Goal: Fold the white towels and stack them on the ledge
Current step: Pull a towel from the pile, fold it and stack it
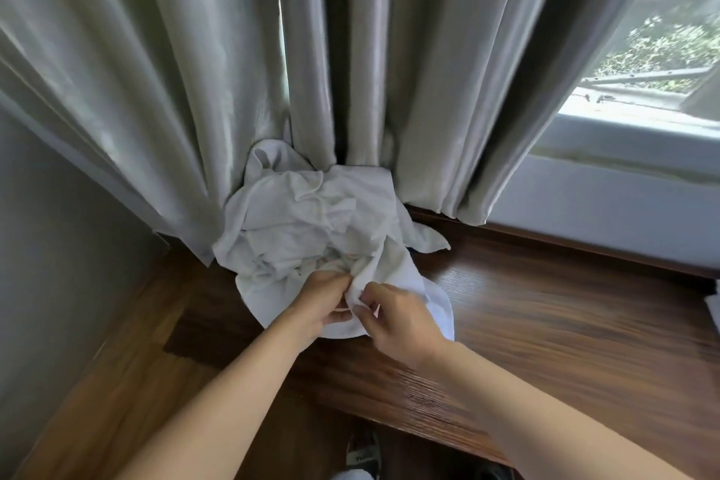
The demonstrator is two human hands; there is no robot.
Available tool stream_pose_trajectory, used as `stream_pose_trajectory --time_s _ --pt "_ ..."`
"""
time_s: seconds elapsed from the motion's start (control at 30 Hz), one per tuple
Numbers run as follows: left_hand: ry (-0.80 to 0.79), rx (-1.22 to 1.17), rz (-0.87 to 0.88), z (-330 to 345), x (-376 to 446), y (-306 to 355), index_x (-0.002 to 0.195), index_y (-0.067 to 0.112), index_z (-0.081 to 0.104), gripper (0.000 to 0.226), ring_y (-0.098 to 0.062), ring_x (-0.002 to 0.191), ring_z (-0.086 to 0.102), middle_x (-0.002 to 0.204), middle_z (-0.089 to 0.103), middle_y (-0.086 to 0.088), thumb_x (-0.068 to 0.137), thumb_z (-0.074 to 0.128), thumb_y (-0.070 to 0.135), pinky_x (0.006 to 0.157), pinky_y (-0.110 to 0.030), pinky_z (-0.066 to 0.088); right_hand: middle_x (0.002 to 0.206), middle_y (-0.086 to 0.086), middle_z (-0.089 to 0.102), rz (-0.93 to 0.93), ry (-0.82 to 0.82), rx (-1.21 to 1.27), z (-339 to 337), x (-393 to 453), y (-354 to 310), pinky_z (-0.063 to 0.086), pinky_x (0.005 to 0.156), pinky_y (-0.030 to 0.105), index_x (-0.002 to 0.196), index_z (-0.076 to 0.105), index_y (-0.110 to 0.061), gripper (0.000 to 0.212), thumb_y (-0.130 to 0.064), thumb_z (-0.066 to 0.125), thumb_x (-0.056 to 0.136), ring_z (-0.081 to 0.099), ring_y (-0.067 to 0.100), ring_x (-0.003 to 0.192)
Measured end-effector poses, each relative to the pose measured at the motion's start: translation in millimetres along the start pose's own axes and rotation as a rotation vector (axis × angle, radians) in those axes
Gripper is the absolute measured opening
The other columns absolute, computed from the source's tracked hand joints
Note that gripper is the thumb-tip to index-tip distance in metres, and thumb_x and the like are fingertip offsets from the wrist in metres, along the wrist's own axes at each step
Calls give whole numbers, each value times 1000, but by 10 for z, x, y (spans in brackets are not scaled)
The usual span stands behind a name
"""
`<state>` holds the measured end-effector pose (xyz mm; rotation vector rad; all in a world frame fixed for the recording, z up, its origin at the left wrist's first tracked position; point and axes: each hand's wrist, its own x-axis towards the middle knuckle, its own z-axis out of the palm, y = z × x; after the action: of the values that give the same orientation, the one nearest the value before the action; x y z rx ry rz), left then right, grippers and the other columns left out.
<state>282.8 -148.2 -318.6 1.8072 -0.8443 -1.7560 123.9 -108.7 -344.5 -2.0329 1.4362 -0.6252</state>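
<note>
A crumpled heap of white towels (311, 218) lies on the dark wooden ledge (545, 308), pushed up against the curtain. At the heap's near edge, one towel (405, 269) hangs forward over the ledge. My left hand (323, 304) grips a bunched fold of this towel. Right beside it, my right hand (393, 320) pinches the same fold between thumb and fingers. Both hands meet at the front of the heap, fingers curled into the cloth.
Grey-green curtains (195, 90) hang behind the heap down to the ledge. A window (654, 62) shows at the upper right. A white object (715, 308) peeks in at the right edge. Wooden floor (117, 382) and a shoe (362, 452) lie below.
</note>
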Motion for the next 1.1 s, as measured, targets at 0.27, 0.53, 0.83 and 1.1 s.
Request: stream_pose_trajectory --time_s 0.27,0.53,0.83,1.1 --pt "9 309 281 -124 -55 -84 86 13 52 15 -16 77 50 82 52 -2 99 49 19 71 -32 37 90 -4 66 616 344 445 -323 837 -63 51 77 35 106 56 -19 36 -52 63 93 67 20 86" --pt "156 383 355 -194 -58 -294 99 21 50 10 -8 76 52 86 54 7 106 46 26 66 -23 40 68 6 57 494 327 236 -517 1415 -195 39 64 34 83 51 -8 23 -25 62 95 57 30 72" --pt "292 133 404 -283 154 71 114 16 57 15 -12 98 64 105 68 2 99 56 18 89 -32 50 53 -14 40 125 357 389 -1294 1646 -1083 45 54 37 82 43 -23 23 -26 55 102 36 9 50" --pt "368 -11 576 -338 59 597 112 25 62 13 -6 97 65 98 68 17 101 60 33 70 -6 47 65 17 58 24 354 346 -1685 1638 -1366 52 52 35 85 46 -15 22 -23 59 101 62 42 60"
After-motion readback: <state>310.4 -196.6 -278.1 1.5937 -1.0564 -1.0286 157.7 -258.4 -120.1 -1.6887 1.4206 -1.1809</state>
